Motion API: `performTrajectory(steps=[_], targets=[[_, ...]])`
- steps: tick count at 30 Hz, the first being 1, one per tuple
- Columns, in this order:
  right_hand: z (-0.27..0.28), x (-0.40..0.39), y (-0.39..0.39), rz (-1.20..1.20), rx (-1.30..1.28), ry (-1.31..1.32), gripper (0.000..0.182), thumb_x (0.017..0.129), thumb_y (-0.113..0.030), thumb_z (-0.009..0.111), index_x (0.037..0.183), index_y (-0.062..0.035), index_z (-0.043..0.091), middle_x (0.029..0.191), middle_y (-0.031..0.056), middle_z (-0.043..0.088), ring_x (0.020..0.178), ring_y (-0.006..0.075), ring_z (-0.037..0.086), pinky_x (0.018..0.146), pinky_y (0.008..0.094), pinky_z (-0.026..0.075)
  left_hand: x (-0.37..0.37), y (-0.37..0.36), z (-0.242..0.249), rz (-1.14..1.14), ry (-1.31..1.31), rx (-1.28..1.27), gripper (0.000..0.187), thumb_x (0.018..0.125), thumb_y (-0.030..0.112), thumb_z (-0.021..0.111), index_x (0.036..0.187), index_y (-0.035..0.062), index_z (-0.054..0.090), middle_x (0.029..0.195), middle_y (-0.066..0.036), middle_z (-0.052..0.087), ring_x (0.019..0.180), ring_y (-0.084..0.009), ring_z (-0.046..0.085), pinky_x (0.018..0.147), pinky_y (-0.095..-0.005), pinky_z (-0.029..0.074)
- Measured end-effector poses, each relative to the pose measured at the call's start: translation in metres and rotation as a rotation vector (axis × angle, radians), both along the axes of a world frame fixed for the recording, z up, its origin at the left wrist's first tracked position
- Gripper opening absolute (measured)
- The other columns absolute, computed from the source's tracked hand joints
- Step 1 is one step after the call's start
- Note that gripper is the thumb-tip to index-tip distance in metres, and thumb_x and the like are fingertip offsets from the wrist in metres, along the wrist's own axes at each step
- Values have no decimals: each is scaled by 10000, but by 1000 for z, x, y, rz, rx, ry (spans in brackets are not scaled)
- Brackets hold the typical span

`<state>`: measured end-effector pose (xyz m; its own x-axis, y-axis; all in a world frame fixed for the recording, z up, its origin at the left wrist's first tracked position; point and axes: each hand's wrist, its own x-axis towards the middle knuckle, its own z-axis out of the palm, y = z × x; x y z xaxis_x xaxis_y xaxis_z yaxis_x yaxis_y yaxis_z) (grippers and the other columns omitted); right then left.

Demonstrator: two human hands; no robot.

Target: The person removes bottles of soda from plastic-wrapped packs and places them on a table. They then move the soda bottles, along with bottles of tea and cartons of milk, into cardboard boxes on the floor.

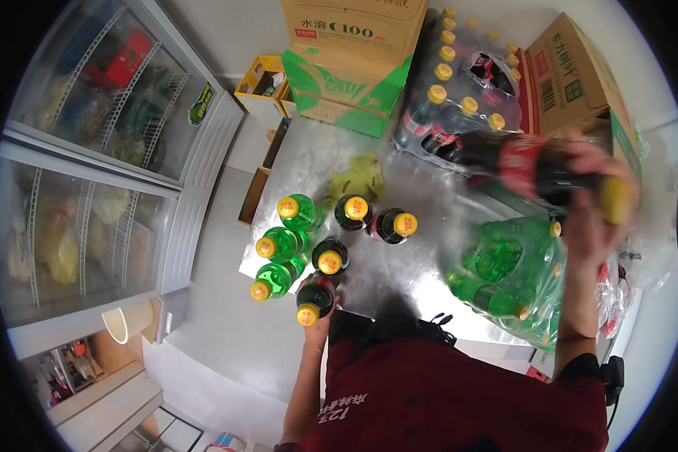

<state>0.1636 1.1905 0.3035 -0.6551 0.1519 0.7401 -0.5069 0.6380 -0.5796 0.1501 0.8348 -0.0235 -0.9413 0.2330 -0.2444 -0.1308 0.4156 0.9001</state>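
Observation:
My left hand point(322, 324) is wrapped round a dark cola bottle point(318, 295) with a yellow cap, upright at the table's near side. My right hand point(586, 192), smeared by motion, grips another cola bottle point(521, 162) with a red label; it lies tilted in the air, its yellow cap toward the right. Beside the left bottle stand several cola bottles point(330, 260) and 3 green soda bottles point(282, 242). Below my right hand, a plastic-wrapped pack of green bottles point(505, 264) rests on the table. Behind is an opened wrapped pack of cola bottles point(437, 113).
A green cloth or glove point(356, 179) lies on the metal table point(422, 264). Cardboard boxes point(350, 75) stand at the back, with another carton point(569, 68) at the back right. Glass-door fridges point(90, 226) line the left, beside a yellow box point(262, 79).

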Motion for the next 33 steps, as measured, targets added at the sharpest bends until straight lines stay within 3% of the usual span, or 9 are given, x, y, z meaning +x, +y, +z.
performTrajectory(steps=[2,7,12,17,19,25,28,31,33], targets=[[-20,-13,-22,-13,3,-212,223,761,25,517,970,-5,444,931,115,525,926,235,511,856,354,371,-7,10,26,-2,-96,123,480,682,177,695,1068,-13,481,1050,-110,533,963,-212,509,820,-322,398],[-114,-47,-22,17,-240,-472,218,765,-44,578,950,-34,462,927,49,542,873,113,509,768,246,395,-15,20,38,-107,15,173,553,639,139,726,1088,1,434,1008,-109,528,930,-207,520,799,-310,420],[-170,-11,-26,-135,-322,-786,251,750,-78,605,962,-48,474,882,53,559,820,121,530,734,262,420,-13,25,44,-195,-2,148,538,673,57,634,1150,29,386,1040,-108,531,968,-211,519,837,-295,392],[-175,47,-62,-239,-277,-709,281,734,-48,611,985,-64,485,1009,99,559,889,155,551,774,274,434,-5,40,46,-183,40,143,561,678,61,635,1170,12,371,1067,-120,523,1008,-227,499,874,-306,372],[-173,56,-81,-122,-394,-790,288,725,-46,619,982,-62,491,1065,126,537,970,194,535,816,291,418,0,46,46,-143,63,169,548,685,56,621,1166,-9,367,1078,-125,515,1028,-234,484,891,-306,356],[-186,30,-117,194,-323,-678,362,714,-79,637,1038,-53,478,1108,149,496,1004,284,509,830,317,417,4,46,35,-150,138,169,485,695,46,596,1138,-3,402,1098,-116,495,1030,-237,475,890,-310,352],[-191,17,-126,246,-248,-670,422,712,-73,647,1059,-34,410,1111,126,503,1080,270,465,879,341,392,3,45,22,-206,208,67,455,695,44,597,1114,6,425,1091,-112,491,1025,-241,474,887,-315,351],[-162,15,-119,246,-259,-689,499,735,-159,621,1162,-31,396,1128,165,474,1018,320,482,851,357,403,3,52,32,-144,80,213,485,672,44,623,1116,16,430,1069,-104,490,1004,-233,481,878,-317,356],[-134,18,-110,244,-192,-599,471,738,-147,616,1146,-23,415,1140,151,476,1028,300,487,858,360,402,6,48,27,-134,39,231,505,657,30,618,1122,16,421,1070,-104,488,1020,-228,467,888,-315,343]])
